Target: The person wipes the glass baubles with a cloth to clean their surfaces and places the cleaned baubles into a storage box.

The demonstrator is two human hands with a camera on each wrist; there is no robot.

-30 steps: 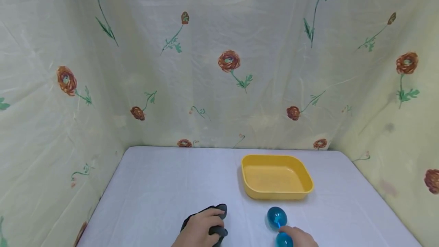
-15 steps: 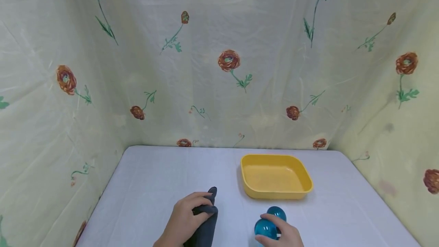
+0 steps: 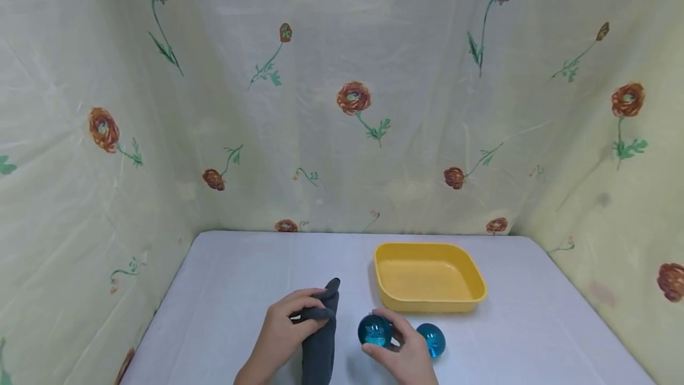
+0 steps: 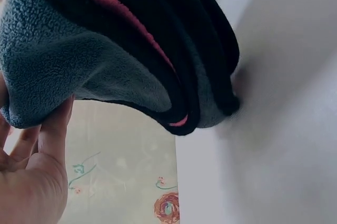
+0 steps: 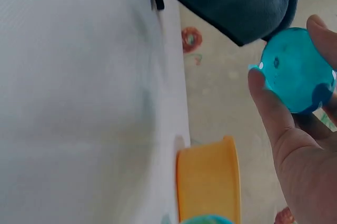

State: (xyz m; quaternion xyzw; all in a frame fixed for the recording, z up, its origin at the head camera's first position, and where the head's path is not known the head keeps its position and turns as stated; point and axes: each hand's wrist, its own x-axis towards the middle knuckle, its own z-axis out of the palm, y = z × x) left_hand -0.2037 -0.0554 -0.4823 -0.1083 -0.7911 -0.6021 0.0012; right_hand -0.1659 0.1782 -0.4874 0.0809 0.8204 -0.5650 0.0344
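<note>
In the head view my left hand point(image 3: 283, 328) pinches the top of a folded dark grey cloth point(image 3: 319, 349). The cloth hangs close over the table; the left wrist view shows its fleecy folds with black edging and a pink stripe point(image 4: 124, 16). My right hand point(image 3: 405, 352) grips a clear blue ball point(image 3: 374, 331) between thumb and fingers, held up just right of the cloth. In the right wrist view this ball point(image 5: 295, 71) overlaps the cloth's lower corner. A second blue ball point(image 3: 434, 340) rests on the table, partly hidden behind my right hand.
A shallow yellow tub point(image 3: 434, 305) stands on the white-covered table point(image 3: 251, 272), beyond my right hand. Its side wall point(image 5: 208, 182) shows in the right wrist view. Flower-patterned curtains point(image 3: 406, 183) enclose the table at the back and both sides.
My right hand has picked one blue ball up off the table and carried it left, toward the cloth. My left hand has raised the cloth, which now hangs more upright.
</note>
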